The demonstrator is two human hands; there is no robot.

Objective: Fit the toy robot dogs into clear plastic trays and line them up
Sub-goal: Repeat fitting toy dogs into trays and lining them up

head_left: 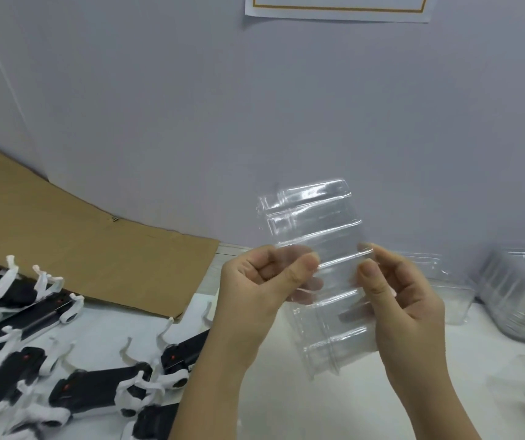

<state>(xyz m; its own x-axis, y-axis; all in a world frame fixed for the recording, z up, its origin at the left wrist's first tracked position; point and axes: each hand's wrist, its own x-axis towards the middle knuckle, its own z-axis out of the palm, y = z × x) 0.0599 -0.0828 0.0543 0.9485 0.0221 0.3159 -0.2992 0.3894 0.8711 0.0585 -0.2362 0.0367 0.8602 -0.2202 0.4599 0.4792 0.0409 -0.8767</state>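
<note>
Aloft, clear tray (318,223) upright, left fingers (309,262) pinching one side edge, right fingers (369,272) pinching the other

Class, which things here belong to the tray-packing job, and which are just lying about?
Job: ribbed clear plastic tray, pinched by left hand and right hand; black-and-white toy robot dogs; stacked clear plastic trays.
Lying about: brown cardboard sheet; gold-bordered white paper.

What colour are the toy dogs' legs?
White, on black bodies; toy dogs show clearest at lower left of the head view.
</note>
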